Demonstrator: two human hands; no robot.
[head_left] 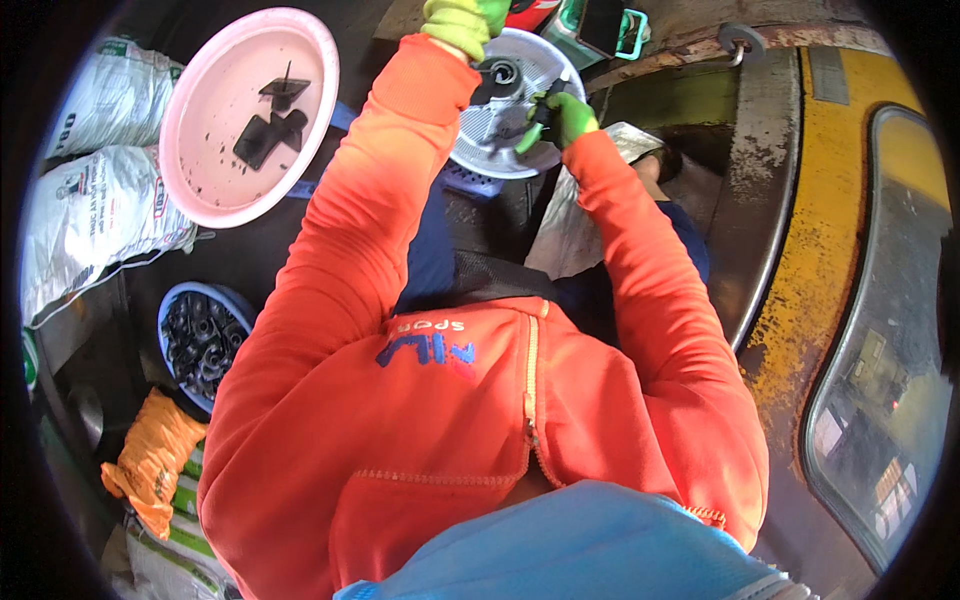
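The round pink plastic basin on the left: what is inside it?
Inside the round pink plastic basin lie a few flat black parts and dark crumbs. Nothing covers its inside; whatever is under it is hidden.

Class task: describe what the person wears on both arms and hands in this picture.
Both arms wear long bright orange sleeves of a zip-front top with an orange zipper. The left hand and the right hand each wear a bright green glove; the left one looks more yellow-green at the cuff.

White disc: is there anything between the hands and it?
Nothing visible. The left hand already rests on the white disc at its upper left edge, and the right hand touches its right side, gripping a dark tool against it.
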